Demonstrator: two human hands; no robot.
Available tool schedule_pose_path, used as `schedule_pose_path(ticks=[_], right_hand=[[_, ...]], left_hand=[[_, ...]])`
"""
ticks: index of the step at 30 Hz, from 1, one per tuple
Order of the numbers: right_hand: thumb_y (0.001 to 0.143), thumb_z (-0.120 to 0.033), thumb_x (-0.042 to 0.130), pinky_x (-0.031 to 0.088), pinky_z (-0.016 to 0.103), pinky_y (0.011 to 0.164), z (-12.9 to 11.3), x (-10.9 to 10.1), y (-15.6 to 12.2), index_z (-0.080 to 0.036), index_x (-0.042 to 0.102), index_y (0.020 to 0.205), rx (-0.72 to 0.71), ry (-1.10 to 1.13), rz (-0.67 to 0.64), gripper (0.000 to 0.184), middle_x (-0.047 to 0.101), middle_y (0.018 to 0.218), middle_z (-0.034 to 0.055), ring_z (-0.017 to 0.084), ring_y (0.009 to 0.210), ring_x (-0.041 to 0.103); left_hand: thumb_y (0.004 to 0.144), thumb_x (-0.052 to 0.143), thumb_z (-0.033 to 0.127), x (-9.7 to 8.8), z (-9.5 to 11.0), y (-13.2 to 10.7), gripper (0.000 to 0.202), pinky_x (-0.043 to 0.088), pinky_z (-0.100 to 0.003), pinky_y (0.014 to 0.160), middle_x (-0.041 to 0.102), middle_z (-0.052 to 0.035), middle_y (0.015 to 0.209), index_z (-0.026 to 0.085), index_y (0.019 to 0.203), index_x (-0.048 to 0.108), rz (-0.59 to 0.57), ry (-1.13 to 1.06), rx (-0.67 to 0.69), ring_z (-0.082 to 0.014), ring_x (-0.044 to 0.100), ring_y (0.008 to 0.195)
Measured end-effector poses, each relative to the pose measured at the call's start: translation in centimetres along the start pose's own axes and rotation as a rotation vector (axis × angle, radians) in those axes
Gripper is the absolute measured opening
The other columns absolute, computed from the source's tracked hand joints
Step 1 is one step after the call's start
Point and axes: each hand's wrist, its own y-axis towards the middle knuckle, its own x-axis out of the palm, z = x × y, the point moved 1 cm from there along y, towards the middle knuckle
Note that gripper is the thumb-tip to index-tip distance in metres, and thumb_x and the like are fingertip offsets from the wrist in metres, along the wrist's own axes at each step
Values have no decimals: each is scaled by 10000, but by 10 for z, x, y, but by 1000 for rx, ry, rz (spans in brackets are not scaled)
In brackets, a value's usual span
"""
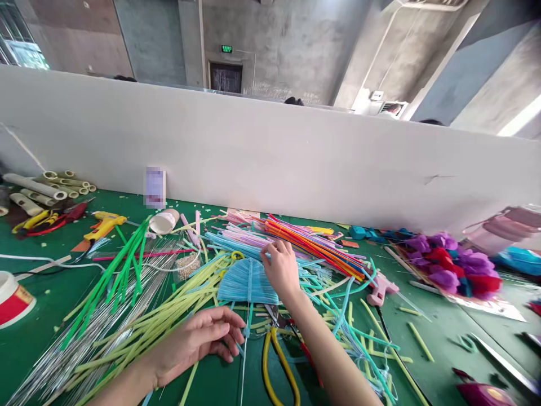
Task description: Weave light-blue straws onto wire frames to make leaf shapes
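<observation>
Right hand (281,269) reaches past the blue fan (247,282) at mid-surface, fingers curled among the coloured strips (304,239), grip unclear to us; left hand (198,338) lies loosely open by the fan's stem (244,366); we fear the right forearm (321,349) flattening the fan.

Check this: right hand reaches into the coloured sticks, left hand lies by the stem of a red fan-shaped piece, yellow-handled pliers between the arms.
Wrong in one respect: the head view shows the fan-shaped piece is light blue, not red. The right hand does reach into the coloured sticks, the left hand lies by its stem, and the yellow-handled pliers sit between the arms.
</observation>
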Motion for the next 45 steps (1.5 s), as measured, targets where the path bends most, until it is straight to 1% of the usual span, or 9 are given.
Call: schedule_pose_path(ticks=[4, 8, 14, 18, 21, 24, 27, 38, 45], right_hand=[[946, -220, 521, 463, 340, 836, -10, -30, -4, -203, 616, 927, 26, 111, 77, 98, 691, 955, 57, 220, 929, 597], [941, -332, 562, 502, 307, 606, -21, -81, -27, -268, 515, 1239, 167, 619, 242, 308, 683, 902, 3, 150, 599, 629], [837, -408, 691, 461, 290, 469, -4, -133, -82, -230, 701, 1028, 500, 1359, -165, 261, 692, 846, 43, 142, 491, 605], [625, -315, 870, 438, 240, 477, 17, -132, -106, -227, 706, 870, 719, 1710, -3, 308, 638, 675, -1, 91, 481, 507], [731, -303, 802, 396, 199, 450, 22, -119, -108, -199, 624, 703, 742, 1889, 73, 208, 455, 482, -56, 49, 416, 352], [779, -316, 768, 403, 182, 454, 23, -108, -103, -189, 618, 739, 837, 1969, 115, 200, 436, 504, -59, 54, 449, 363], [771, -316, 781, 418, 175, 465, 22, -100, -100, -180, 627, 799, 923, 1979, 110, 207, 465, 550, -54, 60, 491, 404], [892, -182, 584, 428, 201, 466, 28, -100, -99, -200, 552, 860, 952, 2325, 256, 48, 478, 584, -66, 78, 504, 467], [837, -320, 667, 429, 200, 487, 33, -88, -102, -192, 560, 735, 983, 1898, 350, 195, 440, 529, -63, 82, 495, 435]], left_hand=[[932, 587, 296, 1, 1, 1, 247, 481, -331, 811, 673, -120, 983, 117, 1067, 693, 29, 25, -36, -202, 640, 886], [942, 571, 332, 2, 2, 1, 264, 490, -325, 774, 685, -110, 947, 121, 1055, 682, 66, 32, -52, -191, 644, 838], [944, 558, 386, 2, 5, 0, 305, 500, -311, 762, 692, -107, 930, 117, 1044, 661, 68, 48, -68, -177, 649, 809], [931, 525, 488, 7, -1, 3, 374, 490, -261, 606, 679, -87, 919, 143, 1040, 616, 89, 206, -86, -157, 645, 698], [907, 497, 564, 15, -15, 8, 390, 294, -224, 402, 637, -16, 815, 193, 996, 575, 196, 604, -79, -93, 499, 432], [878, 559, 484, 24, -30, 12, 281, 247, -246, 470, 505, 38, 582, 207, 927, 566, 374, 1041, 42, -138, 488, 495], [890, 519, 412, 30, -35, 13, 206, 212, -272, 480, 442, 52, 525, 213, 915, 563, 409, 1178, 25, -143, 422, 463], [899, 571, 512, 38, 0, -5, 302, 403, -233, 518, 514, 39, 597, 211, 883, 553, 340, 266, 217, -121, 485, 549], [892, 613, 472, 35, -10, 1, 339, 498, -266, 591, 666, -61, 852, 181, 1063, 634, 380, 84, 227, -172, 619, 735]])
